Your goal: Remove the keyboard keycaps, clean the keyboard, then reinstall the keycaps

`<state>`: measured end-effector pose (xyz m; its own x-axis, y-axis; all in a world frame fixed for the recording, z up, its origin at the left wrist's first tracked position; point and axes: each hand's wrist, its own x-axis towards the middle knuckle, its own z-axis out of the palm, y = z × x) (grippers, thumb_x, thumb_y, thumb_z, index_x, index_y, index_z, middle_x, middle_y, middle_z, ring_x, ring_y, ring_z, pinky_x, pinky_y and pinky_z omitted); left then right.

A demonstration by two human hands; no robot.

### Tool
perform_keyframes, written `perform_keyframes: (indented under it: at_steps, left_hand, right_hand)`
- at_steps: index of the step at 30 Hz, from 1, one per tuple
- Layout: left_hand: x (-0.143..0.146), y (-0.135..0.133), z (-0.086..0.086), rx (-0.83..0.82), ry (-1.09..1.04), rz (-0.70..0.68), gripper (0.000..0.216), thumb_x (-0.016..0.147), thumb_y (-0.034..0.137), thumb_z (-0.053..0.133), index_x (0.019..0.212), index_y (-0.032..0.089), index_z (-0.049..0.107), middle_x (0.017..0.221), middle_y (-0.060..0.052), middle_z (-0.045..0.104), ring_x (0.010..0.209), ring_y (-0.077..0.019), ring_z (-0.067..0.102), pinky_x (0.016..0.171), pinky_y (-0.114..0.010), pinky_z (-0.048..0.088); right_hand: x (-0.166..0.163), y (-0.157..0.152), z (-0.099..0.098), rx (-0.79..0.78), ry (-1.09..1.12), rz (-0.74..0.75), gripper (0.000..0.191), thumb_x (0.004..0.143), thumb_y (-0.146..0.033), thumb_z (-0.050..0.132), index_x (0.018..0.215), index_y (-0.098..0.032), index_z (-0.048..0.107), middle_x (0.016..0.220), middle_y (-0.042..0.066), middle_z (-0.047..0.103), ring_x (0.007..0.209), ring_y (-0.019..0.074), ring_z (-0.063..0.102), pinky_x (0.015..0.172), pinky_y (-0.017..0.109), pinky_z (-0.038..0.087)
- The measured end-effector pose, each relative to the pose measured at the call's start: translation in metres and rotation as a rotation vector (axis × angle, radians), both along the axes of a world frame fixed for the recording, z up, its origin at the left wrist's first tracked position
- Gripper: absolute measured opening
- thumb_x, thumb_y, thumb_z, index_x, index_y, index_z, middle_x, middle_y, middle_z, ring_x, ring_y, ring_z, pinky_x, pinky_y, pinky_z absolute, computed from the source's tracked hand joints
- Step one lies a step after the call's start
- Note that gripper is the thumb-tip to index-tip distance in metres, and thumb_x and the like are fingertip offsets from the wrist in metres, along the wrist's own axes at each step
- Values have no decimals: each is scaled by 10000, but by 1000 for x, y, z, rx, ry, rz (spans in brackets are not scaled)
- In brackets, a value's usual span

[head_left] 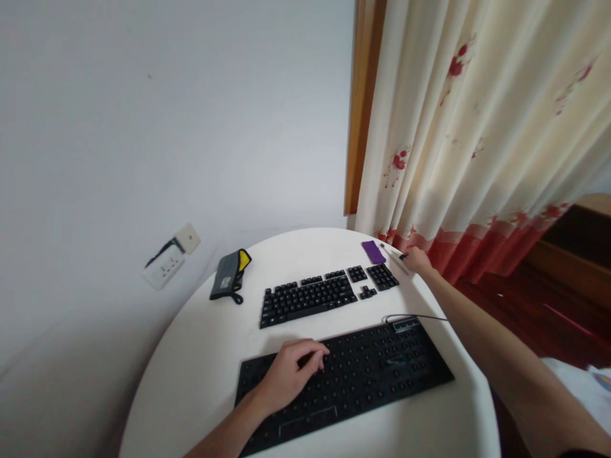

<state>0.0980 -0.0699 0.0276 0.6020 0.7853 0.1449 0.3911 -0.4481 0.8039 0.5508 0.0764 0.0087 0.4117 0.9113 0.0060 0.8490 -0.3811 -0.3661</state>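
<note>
A black keyboard base without its keycaps (363,362) lies slantwise across the near part of the white round table (186,388). My left hand (296,369) rests on its left half, fingers loosely curved and thumb apart from the palm, with nothing visible in them. At the table's far right edge, my right hand (417,259) is closed, and a small dark tip shows at its fingers; what it belongs to is unclear. Beside that hand lies a thin light stick with a dark end (392,256). Black keycaps (310,299) stand laid out in keyboard order behind the base.
A purple cloth (373,252) lies at the back right. A grey and yellow pouch (230,277) sits at the left rim. The base's cable (420,316) runs over the right edge. Wall sockets (165,266) are at left; a floral curtain (443,140) hangs at right.
</note>
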Motion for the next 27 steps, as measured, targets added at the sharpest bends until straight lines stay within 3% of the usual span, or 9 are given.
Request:
perform_keyframes:
  at_steps: [7,10,14,19,23,27]
  left_hand:
    - [-1,-2,1,10,-8,4,238,952,296,514,929,193,727,739,-8,714,710,-147,654,721,-255,479]
    - [-5,-1,10,45,-8,-12,244,960,299,507,937,196,726,781,-16,723,752,-152,661,761,-263,487]
    - [-19,10,33,131,-20,22,269,966,338,490,1016,203,718,997,-59,731,946,-191,659,886,-305,493]
    - [-53,26,56,234,46,214,368,981,386,425,1233,217,634,1289,-74,638,1229,-227,553,1099,-392,383]
    - [-85,20,48,285,72,358,529,994,448,352,1450,191,423,1510,-83,427,1408,-232,368,1191,-422,250]
    - [-112,-6,23,241,89,492,628,1001,501,292,1544,196,213,1607,-72,216,1481,-233,193,1217,-436,157]
  right_hand:
    - [1,-5,-6,-18,-15,-37,347,936,-346,591,1232,-166,572,1238,100,585,1034,219,612,867,422,535]
    - [-1,-15,-5,30,-12,-45,274,953,-328,555,1140,-140,626,1152,108,633,998,220,628,852,384,524]
    - [-7,-35,4,147,-14,-16,343,972,-240,414,881,-93,711,949,172,711,932,253,657,795,294,454]
    - [-27,-69,19,312,3,80,365,955,-288,409,972,-92,716,1011,172,720,925,245,655,798,275,439]
    - [-54,-112,25,497,99,131,390,939,-360,441,1100,-97,680,1135,172,683,970,249,646,860,311,475]
    - [-82,-168,26,654,162,243,392,941,-444,437,1047,-159,684,1152,133,672,1058,258,624,980,384,450]
